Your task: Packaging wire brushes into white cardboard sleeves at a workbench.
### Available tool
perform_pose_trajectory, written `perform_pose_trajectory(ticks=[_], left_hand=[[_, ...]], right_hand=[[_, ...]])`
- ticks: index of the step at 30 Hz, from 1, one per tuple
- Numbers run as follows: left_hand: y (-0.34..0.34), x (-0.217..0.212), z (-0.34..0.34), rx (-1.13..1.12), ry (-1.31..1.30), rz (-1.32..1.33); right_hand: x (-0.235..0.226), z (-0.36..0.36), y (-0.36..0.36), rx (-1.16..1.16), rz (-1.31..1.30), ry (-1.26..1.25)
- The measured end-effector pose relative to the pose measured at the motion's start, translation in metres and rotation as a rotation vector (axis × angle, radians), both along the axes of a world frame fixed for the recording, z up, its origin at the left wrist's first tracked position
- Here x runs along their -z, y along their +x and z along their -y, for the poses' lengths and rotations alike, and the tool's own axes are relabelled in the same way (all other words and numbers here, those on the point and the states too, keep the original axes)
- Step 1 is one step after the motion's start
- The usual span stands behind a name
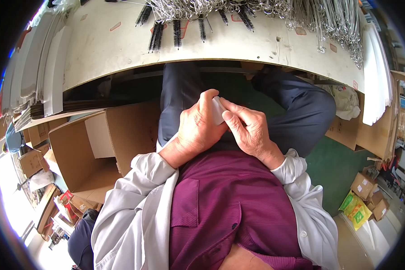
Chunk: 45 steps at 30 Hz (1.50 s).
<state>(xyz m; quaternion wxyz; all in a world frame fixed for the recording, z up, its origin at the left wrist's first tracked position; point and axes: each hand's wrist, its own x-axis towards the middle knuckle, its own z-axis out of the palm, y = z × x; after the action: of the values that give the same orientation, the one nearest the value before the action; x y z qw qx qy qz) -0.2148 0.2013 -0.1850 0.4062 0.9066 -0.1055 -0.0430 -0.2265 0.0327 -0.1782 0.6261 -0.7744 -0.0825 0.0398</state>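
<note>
Close in front of my body, above my lap, both hands hold a small white piece that looks like folded card or a small box. My left hand is closed around its left side, thumb up along it. From the other side my right hand pinches its right edge between thumb and fingers. Much of the piece is hidden by the fingers, so its full shape does not show. Beyond my hands, black-bristled wire brushes lie on the pale worktable.
A heap of looped wire handles covers the table's far side. Flat white card strips stand at the left and right ends. An open cardboard box stands at my left. Small cartons and a yellow-green bag lie at lower right.
</note>
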Motion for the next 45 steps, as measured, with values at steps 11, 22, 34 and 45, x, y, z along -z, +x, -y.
perform_pose_trajectory(ticks=[11,22,34,45], left_hand=[[-0.001,0.007,0.004,0.016,0.041,0.061],[-0.001,0.009,-0.002,0.102,0.018,0.061],[-0.003,0.007,0.001,-0.011,-0.028,-0.007],[-0.005,0.006,0.002,-0.041,0.002,0.049]], right_hand=[[0.012,-0.01,0.002,0.126,-0.222,0.156],[0.005,0.0,0.011,0.12,-0.37,0.114],[0.015,0.004,0.012,0.163,-0.43,0.222],[0.014,-0.008,0.009,0.198,-0.117,-0.004]])
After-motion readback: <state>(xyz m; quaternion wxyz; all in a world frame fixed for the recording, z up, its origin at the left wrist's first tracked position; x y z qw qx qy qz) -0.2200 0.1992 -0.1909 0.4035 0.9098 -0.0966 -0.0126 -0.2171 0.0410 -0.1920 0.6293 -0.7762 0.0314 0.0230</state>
